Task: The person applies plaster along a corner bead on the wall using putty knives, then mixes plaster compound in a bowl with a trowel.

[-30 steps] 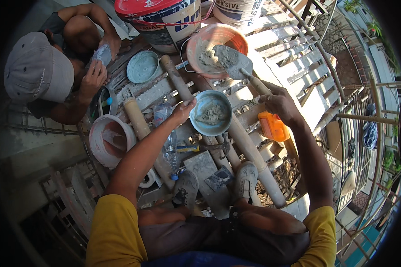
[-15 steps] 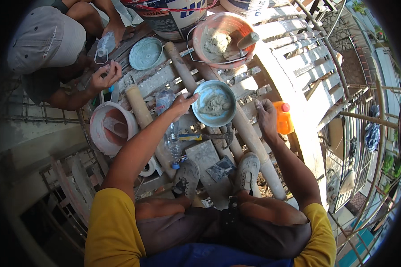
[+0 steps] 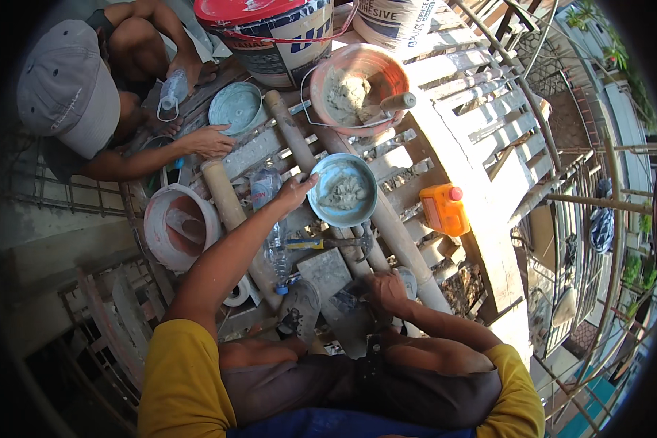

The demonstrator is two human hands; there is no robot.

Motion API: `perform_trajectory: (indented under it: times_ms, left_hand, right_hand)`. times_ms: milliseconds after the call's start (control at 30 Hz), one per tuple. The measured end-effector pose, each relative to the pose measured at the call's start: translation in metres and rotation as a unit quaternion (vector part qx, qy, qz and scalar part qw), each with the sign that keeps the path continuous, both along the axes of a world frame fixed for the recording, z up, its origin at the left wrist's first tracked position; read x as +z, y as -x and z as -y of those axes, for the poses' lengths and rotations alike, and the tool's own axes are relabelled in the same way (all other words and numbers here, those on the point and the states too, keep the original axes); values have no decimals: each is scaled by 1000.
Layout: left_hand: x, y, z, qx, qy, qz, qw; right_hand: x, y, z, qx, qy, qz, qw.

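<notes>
My left hand [image 3: 295, 193] pinches the left rim of a round pale-blue bowl [image 3: 313, 207], thumb over the edge. A lump of wet grey mortar [image 3: 345, 193] sits in it. My right hand [image 3: 388, 293] is down between my shoes, beside a small flat dark piece [image 3: 349, 297] on a grey board [image 3: 324, 271]. Its fingers are blurred, so whether they grip that piece cannot be told. Below the bowl lies a hammer [image 3: 361, 241] with a yellow-and-dark handle [image 3: 304, 243]. A clear plastic bottle [image 3: 274, 244] with a blue cap rests under my left forearm.
An orange jug [image 3: 444, 209] stands at the right. Ahead are an orange bucket [image 3: 317, 98] of mortar with a trowel [image 3: 398, 101], and a large paint bucket [image 3: 281, 55]. Another person's hand [image 3: 210, 141] reaches beside a shallow blue-green dish [image 3: 233, 109]. A pinkish bucket [image 3: 153, 233] stands left. The slatted platform has gaps.
My right hand has moved from beside the orange jug down to the dark piece by my shoes. The bowl shifts slightly within the view. The other person's hand has moved toward the shallow dish.
</notes>
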State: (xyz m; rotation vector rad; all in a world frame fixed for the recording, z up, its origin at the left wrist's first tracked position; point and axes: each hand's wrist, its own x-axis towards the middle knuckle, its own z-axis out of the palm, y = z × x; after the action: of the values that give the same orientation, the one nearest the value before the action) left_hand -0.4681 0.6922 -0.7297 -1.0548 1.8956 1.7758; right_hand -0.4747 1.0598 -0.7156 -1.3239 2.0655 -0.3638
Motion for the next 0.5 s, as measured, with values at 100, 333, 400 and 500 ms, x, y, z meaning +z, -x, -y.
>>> perform_trajectory:
  times_ms: [100,333,400,500]
  left_hand:
    - [-37,-34,25,19,107,-10,994]
    - [-2,1,5,14,214,-7,977]
    - [3,11,6,42,213,14,976]
    - [-30,18,26,56,298,-13,953]
  right_hand:
    - [17,16,38,37,-4,157,987]
    - [88,116,58,-97,-7,344,934]
    - [138,150,80,-192,53,452,869]
    - [195,201,118,-278,214,389,852]
